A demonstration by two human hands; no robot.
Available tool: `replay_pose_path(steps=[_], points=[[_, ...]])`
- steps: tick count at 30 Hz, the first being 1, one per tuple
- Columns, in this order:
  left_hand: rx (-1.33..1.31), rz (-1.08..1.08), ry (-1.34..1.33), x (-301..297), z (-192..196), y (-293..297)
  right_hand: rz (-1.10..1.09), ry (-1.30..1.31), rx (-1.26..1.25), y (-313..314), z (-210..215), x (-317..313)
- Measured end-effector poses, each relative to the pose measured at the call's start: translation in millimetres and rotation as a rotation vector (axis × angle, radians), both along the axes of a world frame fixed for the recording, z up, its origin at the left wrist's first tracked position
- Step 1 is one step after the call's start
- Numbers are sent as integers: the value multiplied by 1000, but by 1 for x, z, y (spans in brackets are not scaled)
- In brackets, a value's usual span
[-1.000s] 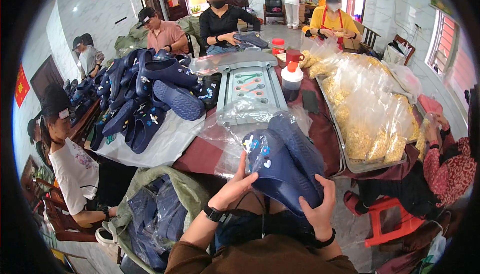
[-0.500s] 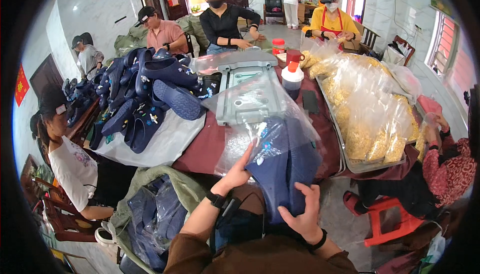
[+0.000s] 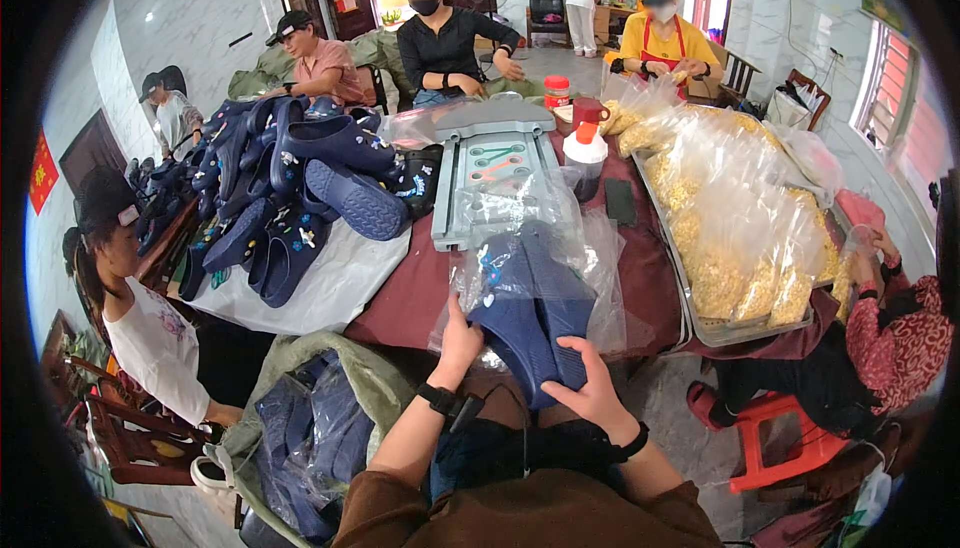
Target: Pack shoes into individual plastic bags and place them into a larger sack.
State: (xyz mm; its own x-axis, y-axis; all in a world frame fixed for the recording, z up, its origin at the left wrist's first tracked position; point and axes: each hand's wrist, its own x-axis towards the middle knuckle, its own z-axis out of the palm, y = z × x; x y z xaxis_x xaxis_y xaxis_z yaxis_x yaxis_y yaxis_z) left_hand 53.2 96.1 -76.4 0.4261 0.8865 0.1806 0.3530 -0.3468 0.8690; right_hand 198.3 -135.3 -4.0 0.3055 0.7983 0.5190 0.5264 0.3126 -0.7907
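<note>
A pair of navy blue clogs (image 3: 522, 333) lies slanting at the table's near edge, soles side by side. Its far part is inside a clear plastic bag (image 3: 606, 310); small charms show through the film on the left. My left hand (image 3: 462, 346) grips the left side, thumb on top and the other fingers mostly hidden. With my right hand (image 3: 592, 388) I hold the near end, thumb and fingers around it. Just beyond the bag lies a grey plastic board (image 3: 455, 173) with coloured shapes on it.
Loose navy clogs (image 3: 330, 143) are heaped on a white sheet (image 3: 300, 293) at left. A green sack (image 3: 375, 373) of bagged clogs stands by my left arm. Right are a white bottle (image 3: 585, 148), a dark flat object (image 3: 620, 202) and a metal tray (image 3: 690, 318) of yellow-filled bags. Several people sit around.
Both hands have brought the clogs and bag lower and to the left, toward the table's near edge. The bag has come off most of the grey board, baring its coloured shapes.
</note>
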Motion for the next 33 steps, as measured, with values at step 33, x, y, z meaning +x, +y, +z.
replay_pose_path(steps=[33], points=[[228,-107,-241,-36,82,-80,-143,-241,-23,-10,32,-2]])
